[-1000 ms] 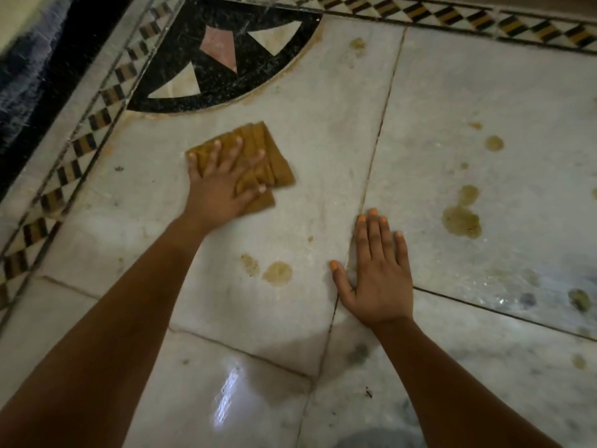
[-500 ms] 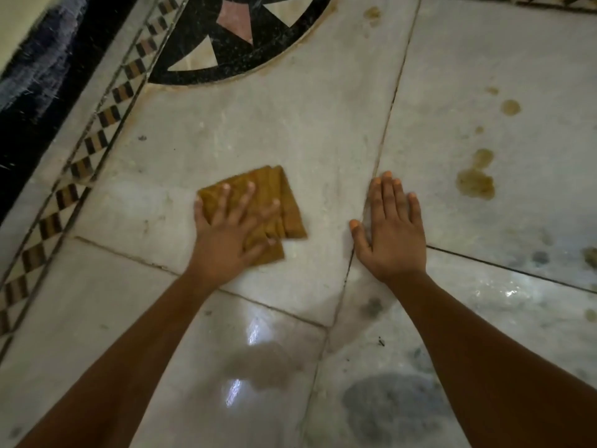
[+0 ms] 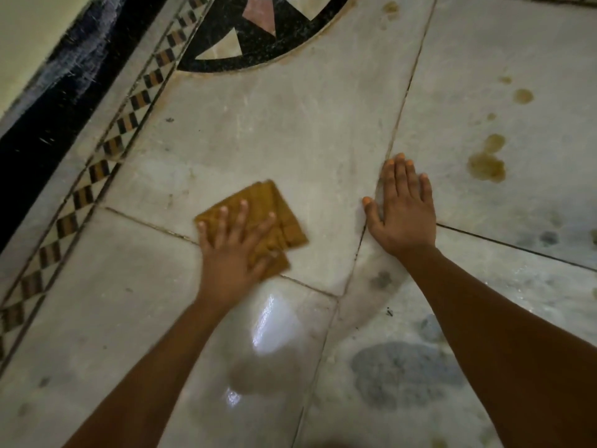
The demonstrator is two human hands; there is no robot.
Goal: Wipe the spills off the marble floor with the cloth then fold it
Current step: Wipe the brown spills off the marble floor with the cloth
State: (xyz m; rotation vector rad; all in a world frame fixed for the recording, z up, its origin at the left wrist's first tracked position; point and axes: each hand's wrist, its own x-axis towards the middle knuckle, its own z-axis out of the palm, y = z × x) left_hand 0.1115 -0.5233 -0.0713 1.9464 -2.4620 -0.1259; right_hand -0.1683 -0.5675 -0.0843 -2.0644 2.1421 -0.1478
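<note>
A folded mustard-brown cloth (image 3: pixel 274 205) lies flat on the white marble floor (image 3: pixel 290 140), across a tile joint. My left hand (image 3: pixel 232 253) presses down on it with fingers spread, covering its near half. My right hand (image 3: pixel 403 218) rests palm-down on the bare floor to the right of the cloth, fingers together, holding nothing. Brown spills show on the right-hand tile: a large blotch (image 3: pixel 486 166), a smaller drop (image 3: pixel 523 96) farther off, and a faint stain (image 3: pixel 391 7) near the top.
A black inlaid medallion (image 3: pixel 258 37) with pink and cream triangles lies ahead. A chequered border strip (image 3: pixel 97 169) runs diagonally on the left beside a black skirting (image 3: pixel 48 118). Grey damp patches (image 3: pixel 403 373) and a glossy wet sheen (image 3: pixel 274 324) mark the near tiles.
My left hand has dragged the cloth toward me, over where two brown drops lay; those drops no longer show. My right hand has stayed planted on the floor.
</note>
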